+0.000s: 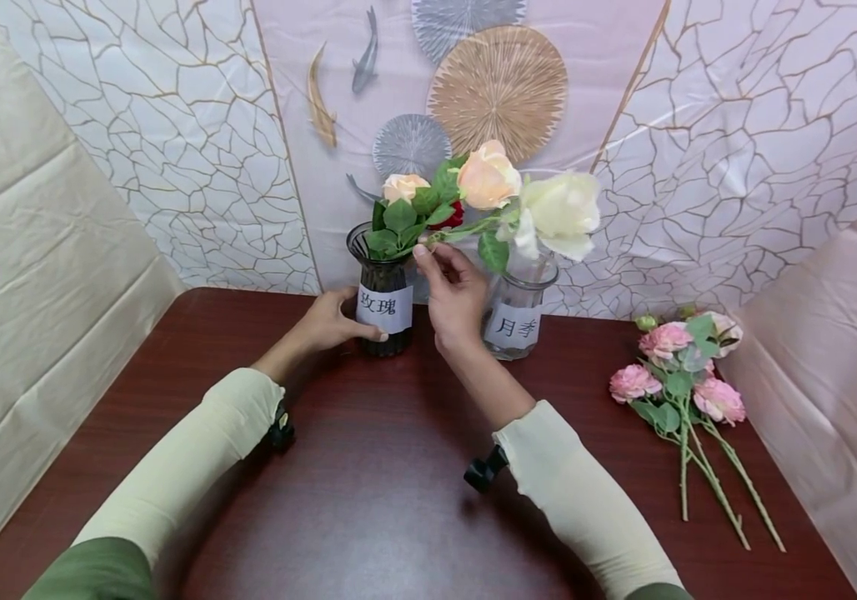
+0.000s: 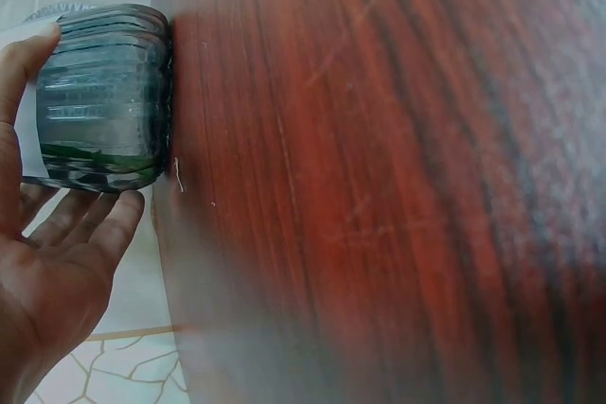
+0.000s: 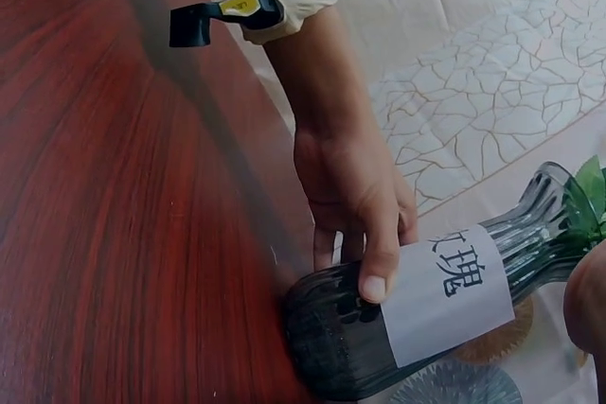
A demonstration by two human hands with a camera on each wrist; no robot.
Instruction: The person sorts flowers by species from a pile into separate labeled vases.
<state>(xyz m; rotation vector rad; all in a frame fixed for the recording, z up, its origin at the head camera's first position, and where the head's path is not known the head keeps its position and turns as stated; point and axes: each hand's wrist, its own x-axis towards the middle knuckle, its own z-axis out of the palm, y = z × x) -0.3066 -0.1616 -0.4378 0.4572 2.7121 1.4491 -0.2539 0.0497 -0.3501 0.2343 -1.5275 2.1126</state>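
Note:
My left hand [image 1: 327,321] grips the lower part of a dark glass vase [image 1: 374,343], thumb across the front and fingers behind. The vase stands upright on the table and has a white label [image 3: 450,292] with Chinese characters. Near its rim, my right hand [image 1: 458,296] pinches a green flower stem [image 1: 462,233] between thumb and fingers. Leaves, a small peach rose [image 1: 403,187], a larger peach rose [image 1: 488,175] and a partly hidden red bloom [image 1: 447,217] cluster above the vase. I cannot tell which bloom the pinched stem bears.
A clear glass vase [image 1: 522,292], also labelled, stands just right of my right hand, with a large white rose [image 1: 562,212] above it. Several pink flowers [image 1: 666,340] with long stems lie at the table's right side. A patterned cloth backdrop [image 1: 203,150] rises behind the brown table [image 1: 368,500].

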